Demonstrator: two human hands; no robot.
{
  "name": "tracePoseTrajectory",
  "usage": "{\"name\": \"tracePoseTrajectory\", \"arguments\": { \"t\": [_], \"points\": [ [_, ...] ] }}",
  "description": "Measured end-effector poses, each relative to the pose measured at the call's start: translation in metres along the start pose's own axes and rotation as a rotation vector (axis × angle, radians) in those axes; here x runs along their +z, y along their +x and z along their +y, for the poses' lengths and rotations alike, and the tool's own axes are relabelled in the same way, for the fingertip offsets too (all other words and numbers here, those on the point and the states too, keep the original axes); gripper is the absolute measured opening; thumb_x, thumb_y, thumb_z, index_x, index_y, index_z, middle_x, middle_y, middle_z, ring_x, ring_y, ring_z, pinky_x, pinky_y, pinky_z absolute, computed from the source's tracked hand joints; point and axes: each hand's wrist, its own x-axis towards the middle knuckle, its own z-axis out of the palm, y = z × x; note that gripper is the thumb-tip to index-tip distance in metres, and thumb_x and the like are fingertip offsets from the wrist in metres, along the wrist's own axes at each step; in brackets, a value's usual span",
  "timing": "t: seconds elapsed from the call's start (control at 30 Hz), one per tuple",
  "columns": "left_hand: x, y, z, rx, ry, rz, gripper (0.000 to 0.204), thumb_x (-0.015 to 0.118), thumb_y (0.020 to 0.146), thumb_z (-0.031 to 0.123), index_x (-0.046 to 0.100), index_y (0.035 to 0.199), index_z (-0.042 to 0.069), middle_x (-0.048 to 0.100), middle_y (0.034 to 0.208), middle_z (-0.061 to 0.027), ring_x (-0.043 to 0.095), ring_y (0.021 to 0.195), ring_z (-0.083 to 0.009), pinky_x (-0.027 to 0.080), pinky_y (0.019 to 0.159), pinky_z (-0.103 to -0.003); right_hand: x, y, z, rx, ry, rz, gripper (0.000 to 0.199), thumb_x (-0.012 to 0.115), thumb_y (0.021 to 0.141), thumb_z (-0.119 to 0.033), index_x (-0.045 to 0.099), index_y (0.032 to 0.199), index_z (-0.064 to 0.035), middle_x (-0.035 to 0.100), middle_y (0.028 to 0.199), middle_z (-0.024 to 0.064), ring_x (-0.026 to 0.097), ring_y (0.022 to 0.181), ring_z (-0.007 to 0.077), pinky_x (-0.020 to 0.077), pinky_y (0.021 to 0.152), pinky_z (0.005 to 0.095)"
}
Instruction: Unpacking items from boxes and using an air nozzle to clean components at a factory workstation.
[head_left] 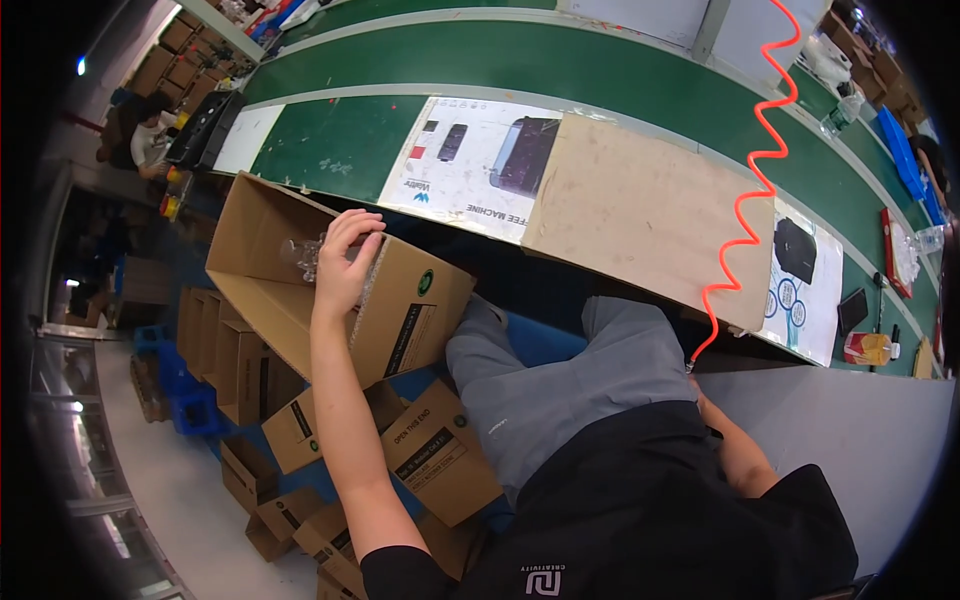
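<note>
My left hand (348,258) is at the upper rim of a large open cardboard box (420,300), its fingers bent over the edge. The box is tipped, with its opening facing left. Clear plastic wrapping (301,257) shows inside, beside my fingers. My right forearm (735,448) reaches down along my right side, by the edge of the workbench. Its hand is hidden past my trousers, close to the lower end of a coiled orange air hose (706,300). What that hand holds, if anything, does not show.
Several smaller open cartons (440,455) lie on the floor to the left, near blue plastic crates (190,395). A brown cardboard sheet (650,210) and a printed white carton panel (465,165) cover the green bench. A bottle (872,348) stands at right. Another person (150,140) is far left.
</note>
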Motion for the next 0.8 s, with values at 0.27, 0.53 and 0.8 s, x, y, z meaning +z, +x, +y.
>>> {"name": "tracePoseTrajectory", "arguments": {
  "t": [0.27,0.53,0.8],
  "points": [
    [0.006,0.003,-0.005,0.09,0.026,0.036,0.011,0.067,0.087,0.004,0.071,0.097,0.004,0.069,0.109,-0.0078,0.056,0.117,-0.0243,0.05,0.094,-0.034,0.106,0.045,-0.054,-0.107,0.016,-0.209,0.033,0.061,0.084,-0.002,0.065,0.116,0.0004,0.068,0.098,0.0066,0.063,0.087,0.0158,0.0497,0.077,0.0306],
    [0.006,-0.001,0.003,0.057,-0.033,0.068,0.011,0.068,0.086,0.006,0.071,0.096,0.003,0.071,0.107,-0.0081,0.058,0.116,-0.0269,0.046,0.1,-0.039,0.151,0.082,-0.102,-0.234,-0.013,-0.346,0.033,0.061,0.083,-0.001,0.064,0.116,0.0004,0.068,0.098,0.0065,0.063,0.087,0.0157,0.0496,0.076,0.0304],
    [0.001,-0.004,0.003,0.028,-0.009,0.055,0.012,0.068,0.088,0.009,0.072,0.098,0.005,0.068,0.111,-0.0068,0.056,0.12,-0.0225,0.054,0.087,-0.033,0.132,0.083,-0.113,-0.292,-0.022,-0.344,0.034,0.061,0.083,-0.001,0.064,0.117,0.0004,0.068,0.097,0.0064,0.062,0.086,0.0155,0.0496,0.076,0.0302]
  ]
}}
